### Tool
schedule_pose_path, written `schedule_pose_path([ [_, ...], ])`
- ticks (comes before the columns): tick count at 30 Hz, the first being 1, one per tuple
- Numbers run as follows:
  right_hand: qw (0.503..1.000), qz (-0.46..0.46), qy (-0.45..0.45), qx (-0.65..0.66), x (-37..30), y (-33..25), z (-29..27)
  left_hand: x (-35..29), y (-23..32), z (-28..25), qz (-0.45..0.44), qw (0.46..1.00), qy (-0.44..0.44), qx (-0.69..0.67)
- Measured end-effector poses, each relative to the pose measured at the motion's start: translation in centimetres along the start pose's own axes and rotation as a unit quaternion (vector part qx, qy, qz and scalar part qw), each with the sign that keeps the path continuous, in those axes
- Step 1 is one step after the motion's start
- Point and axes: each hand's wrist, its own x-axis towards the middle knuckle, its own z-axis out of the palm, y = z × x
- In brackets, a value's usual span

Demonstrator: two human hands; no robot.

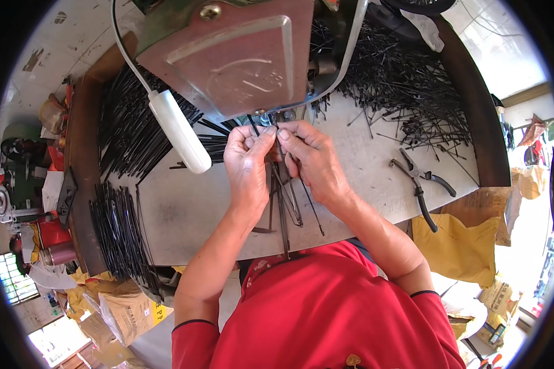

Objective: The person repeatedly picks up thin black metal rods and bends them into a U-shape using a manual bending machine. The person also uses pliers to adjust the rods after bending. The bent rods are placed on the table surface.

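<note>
Both my hands meet just below the head of a maroon and green bench machine (pixel 240 61), their fingertips close to its working point. My left hand (pixel 247 163) pinches thin black rods (pixel 283 212), several of which hang down between the hands toward my red shirt. My right hand (pixel 320 160) is closed with thumb and fingers on a slim dark rod (pixel 313 206) that slants down to the right. The upper ends of the rods are partly hidden by my fingers and the machine. How the rods join there I cannot tell.
Long black rods lie heaped at the back left (pixel 129 123), with a neater bundle (pixel 120 227) nearer me. A tangled pile of jointed black rods (pixel 406 86) fills the back right. Pliers (pixel 417 181) lie open on the right; a white lamp (pixel 178 132) hangs left. Raised brown edging (pixel 486 141) borders the table.
</note>
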Motion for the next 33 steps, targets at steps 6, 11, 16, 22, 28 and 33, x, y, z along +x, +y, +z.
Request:
schedule_pose_path([
  [6,0.999,0.005,-0.004,-0.04,-0.5,-1.6,0.2,-0.5,0.4,0.5,0.018,1.0,0.018,0.017],
  [11,0.999,0.014,-0.011,-0.042,-0.2,-0.9,0.0,-0.4,0.4,0.5,0.02,0.999,0.019,0.041],
  [16,0.99,0.051,-0.08,-0.101,1.0,-3.2,-1.0,0.5,2.7,0.4,-0.044,0.989,-0.027,0.135],
  [22,0.997,0.055,-0.06,0.002,0.5,-2.2,-0.5,0.6,2.2,-0.3,-0.053,0.992,-0.021,0.112],
  [28,1.0,0.007,-0.025,-0.001,-0.4,-1.7,0.7,0.1,2.1,-0.2,-0.029,0.995,-0.006,0.096],
  [33,0.983,-0.002,-0.115,-0.141,-3.3,-3.0,0.1,-2.7,6.3,-1.3,-0.051,0.976,0.024,0.212],
])
